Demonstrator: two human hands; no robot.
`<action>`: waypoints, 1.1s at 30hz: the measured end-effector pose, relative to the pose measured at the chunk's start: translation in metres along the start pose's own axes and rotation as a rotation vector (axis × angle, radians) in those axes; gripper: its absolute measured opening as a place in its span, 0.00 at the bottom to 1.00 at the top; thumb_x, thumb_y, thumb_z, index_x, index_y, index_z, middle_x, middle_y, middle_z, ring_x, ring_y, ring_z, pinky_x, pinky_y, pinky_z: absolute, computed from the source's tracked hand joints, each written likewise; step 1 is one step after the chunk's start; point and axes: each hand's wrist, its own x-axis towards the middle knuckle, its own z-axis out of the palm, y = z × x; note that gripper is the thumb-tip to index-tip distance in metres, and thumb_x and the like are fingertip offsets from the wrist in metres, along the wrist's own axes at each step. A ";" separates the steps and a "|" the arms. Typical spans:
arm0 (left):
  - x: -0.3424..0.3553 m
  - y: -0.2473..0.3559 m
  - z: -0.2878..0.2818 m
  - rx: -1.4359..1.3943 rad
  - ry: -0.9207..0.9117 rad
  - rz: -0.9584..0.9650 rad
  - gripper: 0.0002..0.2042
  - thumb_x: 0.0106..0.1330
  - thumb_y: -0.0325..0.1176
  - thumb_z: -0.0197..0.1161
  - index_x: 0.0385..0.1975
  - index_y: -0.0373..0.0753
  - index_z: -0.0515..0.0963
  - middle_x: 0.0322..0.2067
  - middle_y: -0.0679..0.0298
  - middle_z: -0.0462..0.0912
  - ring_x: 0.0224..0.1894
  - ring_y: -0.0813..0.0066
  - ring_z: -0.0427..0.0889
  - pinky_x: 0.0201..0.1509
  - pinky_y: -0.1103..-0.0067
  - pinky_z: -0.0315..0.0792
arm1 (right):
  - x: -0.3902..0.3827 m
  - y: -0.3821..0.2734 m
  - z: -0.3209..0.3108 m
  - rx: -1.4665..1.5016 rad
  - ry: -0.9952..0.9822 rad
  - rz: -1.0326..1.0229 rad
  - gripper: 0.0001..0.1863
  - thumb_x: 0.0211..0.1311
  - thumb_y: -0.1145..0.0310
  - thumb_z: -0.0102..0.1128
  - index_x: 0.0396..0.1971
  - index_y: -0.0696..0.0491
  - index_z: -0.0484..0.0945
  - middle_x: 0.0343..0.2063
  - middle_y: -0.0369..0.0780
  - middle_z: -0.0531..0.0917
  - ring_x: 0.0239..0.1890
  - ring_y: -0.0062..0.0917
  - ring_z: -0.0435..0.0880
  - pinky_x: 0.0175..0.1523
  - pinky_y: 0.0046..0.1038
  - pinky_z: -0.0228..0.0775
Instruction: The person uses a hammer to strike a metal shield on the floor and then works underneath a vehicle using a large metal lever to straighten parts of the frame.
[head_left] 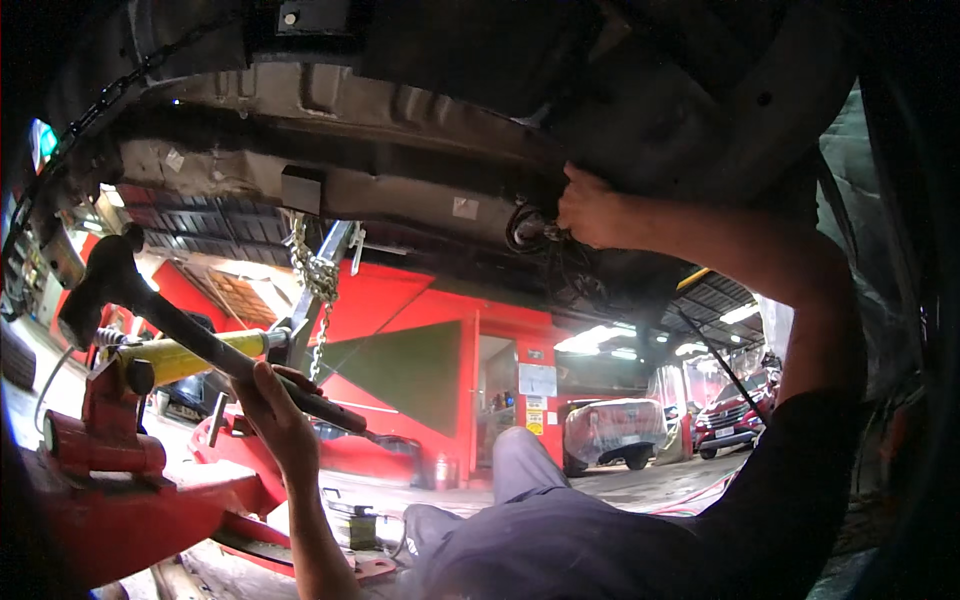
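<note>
My left hand [270, 405] is wrapped round the handle of a dark hammer [185, 325]. Its heavy head points up and left, beside a yellow cylinder, and the handle's end slopes down to the right. Overhead, my right hand [592, 208] reaches up to the dark underside of a vehicle body [400, 185]. Its fingers are bent against the metal; what they grip, if anything, is hidden in shadow. A coil of dark cable [525, 228] hangs right beside these fingers.
On the left stands a red frame [130, 510] with a yellow hydraulic cylinder [190, 357]. A chain [318, 280] hangs by a slanted metal post. A small box-shaped unit [355, 525] sits on the floor. Farther back are a covered vehicle [615, 430] and a dark red car [730, 410].
</note>
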 end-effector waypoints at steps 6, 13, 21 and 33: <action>0.004 0.001 -0.010 0.049 0.016 0.057 0.13 0.76 0.43 0.43 0.43 0.37 0.61 0.19 0.63 0.72 0.19 0.76 0.74 0.24 0.80 0.70 | 0.001 -0.012 -0.033 0.270 -0.318 -0.043 0.18 0.48 0.51 0.61 0.35 0.46 0.85 0.51 0.42 0.78 0.58 0.36 0.73 0.70 0.53 0.43; 0.006 0.006 -0.007 0.014 0.068 0.083 0.15 0.75 0.45 0.43 0.45 0.36 0.61 0.19 0.63 0.73 0.18 0.75 0.74 0.25 0.80 0.72 | -0.005 -0.029 0.022 0.196 0.106 -0.074 0.21 0.48 0.51 0.64 0.37 0.50 0.84 0.51 0.45 0.77 0.56 0.37 0.74 0.63 0.42 0.62; 0.004 0.002 -0.009 0.033 0.041 0.043 0.16 0.75 0.46 0.43 0.42 0.37 0.61 0.18 0.63 0.72 0.18 0.75 0.74 0.25 0.80 0.72 | -0.016 -0.054 -0.020 0.193 0.030 -0.040 0.36 0.58 0.62 0.55 0.67 0.41 0.53 0.42 0.46 0.78 0.45 0.35 0.80 0.51 0.41 0.71; -0.002 -0.001 0.003 0.032 -0.023 0.056 0.13 0.75 0.43 0.44 0.40 0.37 0.61 0.18 0.63 0.72 0.17 0.76 0.73 0.24 0.80 0.69 | -0.019 -0.043 -0.019 0.109 0.365 -0.284 0.44 0.57 0.69 0.55 0.69 0.24 0.45 0.38 0.45 0.76 0.37 0.36 0.82 0.39 0.35 0.77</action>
